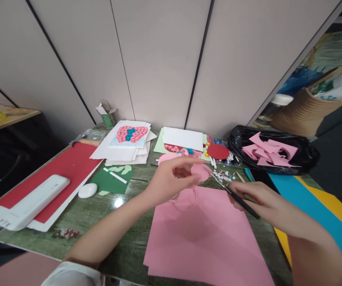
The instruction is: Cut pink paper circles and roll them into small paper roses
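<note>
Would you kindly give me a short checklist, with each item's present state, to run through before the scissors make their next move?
1. Paper piece secured: ok, the left hand pinches the small pink piece.
2. Tool in hand: ok, the right hand holds the scissors, blades pointing toward that piece.
3. Left fingertips safely clear of the blade tips: cannot tell, they are close together and the gap is unclear.
4. Scraps contained: ok, pink scraps lie in the black bag.
5. Area near the blades tidy: not ok, small loose bits are scattered on the table.
</note>
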{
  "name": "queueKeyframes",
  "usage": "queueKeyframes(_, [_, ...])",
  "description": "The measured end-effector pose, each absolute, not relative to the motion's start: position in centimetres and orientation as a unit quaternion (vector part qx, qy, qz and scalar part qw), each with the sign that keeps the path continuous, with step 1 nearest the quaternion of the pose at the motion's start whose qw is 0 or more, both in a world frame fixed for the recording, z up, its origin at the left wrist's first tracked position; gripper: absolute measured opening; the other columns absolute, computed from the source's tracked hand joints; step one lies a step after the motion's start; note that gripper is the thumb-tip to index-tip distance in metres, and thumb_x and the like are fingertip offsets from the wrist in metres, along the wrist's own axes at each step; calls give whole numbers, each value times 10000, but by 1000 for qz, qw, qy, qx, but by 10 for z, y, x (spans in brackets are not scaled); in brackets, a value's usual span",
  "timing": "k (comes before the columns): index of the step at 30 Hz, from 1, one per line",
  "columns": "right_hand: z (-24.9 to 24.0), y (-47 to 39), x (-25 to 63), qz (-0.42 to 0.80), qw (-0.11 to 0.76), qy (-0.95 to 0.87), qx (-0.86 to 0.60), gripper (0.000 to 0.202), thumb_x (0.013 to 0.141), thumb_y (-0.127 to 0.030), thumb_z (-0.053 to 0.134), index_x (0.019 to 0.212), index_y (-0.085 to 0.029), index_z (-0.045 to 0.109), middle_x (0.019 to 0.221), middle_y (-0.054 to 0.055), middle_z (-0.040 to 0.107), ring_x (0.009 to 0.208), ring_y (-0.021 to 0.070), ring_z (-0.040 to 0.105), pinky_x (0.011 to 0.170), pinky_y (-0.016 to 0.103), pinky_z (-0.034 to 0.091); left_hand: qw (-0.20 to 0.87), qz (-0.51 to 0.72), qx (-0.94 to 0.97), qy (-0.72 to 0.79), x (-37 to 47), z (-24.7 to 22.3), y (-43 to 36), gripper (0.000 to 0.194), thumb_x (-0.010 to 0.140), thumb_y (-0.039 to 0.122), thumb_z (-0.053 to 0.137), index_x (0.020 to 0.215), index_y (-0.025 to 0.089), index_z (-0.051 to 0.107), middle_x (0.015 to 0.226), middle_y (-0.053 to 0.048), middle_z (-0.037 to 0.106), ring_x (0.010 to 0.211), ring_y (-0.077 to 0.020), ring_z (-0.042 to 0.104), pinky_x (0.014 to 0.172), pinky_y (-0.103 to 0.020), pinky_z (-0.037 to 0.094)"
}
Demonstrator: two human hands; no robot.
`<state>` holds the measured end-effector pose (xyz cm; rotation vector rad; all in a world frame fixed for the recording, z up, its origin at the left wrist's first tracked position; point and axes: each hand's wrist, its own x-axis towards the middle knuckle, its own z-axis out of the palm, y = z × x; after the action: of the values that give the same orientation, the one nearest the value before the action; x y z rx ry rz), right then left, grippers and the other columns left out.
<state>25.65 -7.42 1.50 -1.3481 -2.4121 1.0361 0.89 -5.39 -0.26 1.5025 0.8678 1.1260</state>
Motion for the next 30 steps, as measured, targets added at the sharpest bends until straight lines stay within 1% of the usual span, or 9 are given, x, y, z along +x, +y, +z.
queueKeyframes(3, [15,-74,256,350,93,-814,-453,199,860,-140,371,671,-201,365,626,-34,417,588,118,361,532,251,251,510,458,631,364,8,-3,-54,327,707,169,655,1025,243,685,735,-17,672,646,-104,602,559,-201,502])
queueKeyframes(7, [16,-73,256,346,96,-817,-452,199,870,-197,397,671,-199,393,620,-27,431,581,121,372,528,244,264,496,446,652,360,6,0,-54,340,715,166,647,1041,258,681,776,-22,683,646,-100,583,562,-206,487])
queueKeyframes(9, [16,-73,256,342,103,-817,-452,204,869,-230,413,668,-199,415,614,-24,452,576,124,395,525,240,281,490,443,663,352,4,1,-54,342,719,150,638,1039,263,680,847,-27,694,676,-103,590,595,-214,497])
queueKeyframes(12, [16,-73,255,338,117,-816,-454,219,861,-271,434,655,-199,448,607,-16,499,571,130,438,525,237,313,495,452,657,345,6,0,-54,353,738,144,621,1071,253,660,982,-43,684,748,-115,612,691,-248,520])
queueKeyframes(14, [16,-73,252,339,129,-814,-454,235,864,-286,430,647,-198,455,612,-9,522,576,135,458,532,239,332,509,479,627,344,10,-3,-54,373,749,174,631,1117,241,630,944,-43,682,766,-125,625,726,-265,527])
queueKeyframes(17, [13,-72,248,343,149,-808,-455,244,869,-295,429,647,-197,459,631,-2,545,592,138,474,542,240,352,536,540,555,335,18,-9,-56,410,743,219,666,1148,233,596,802,-19,683,752,-141,652,702,-266,545])
queueKeyframes(21, [10,-71,244,354,170,-797,-460,225,865,-286,442,662,-196,477,631,-1,543,590,137,466,546,245,366,541,594,493,333,24,-13,-58,407,704,207,708,1096,214,599,672,14,683,664,-152,683,649,-262,562])
queueKeyframes(25, [7,-71,244,363,174,-793,-458,203,866,-277,438,690,-196,498,632,-2,536,589,136,466,546,246,370,520,620,478,340,26,-14,-60,305,679,212,726,972,197,641,647,13,689,632,-159,691,570,-236,556])
queueKeyframes(30, [7,-72,243,376,173,-787,-457,197,868,-293,440,720,-196,527,607,-11,516,572,132,456,513,236,347,513,619,477,354,26,-14,-59,298,663,229,735,949,185,667,657,6,691,618,-154,686,598,-259,574])
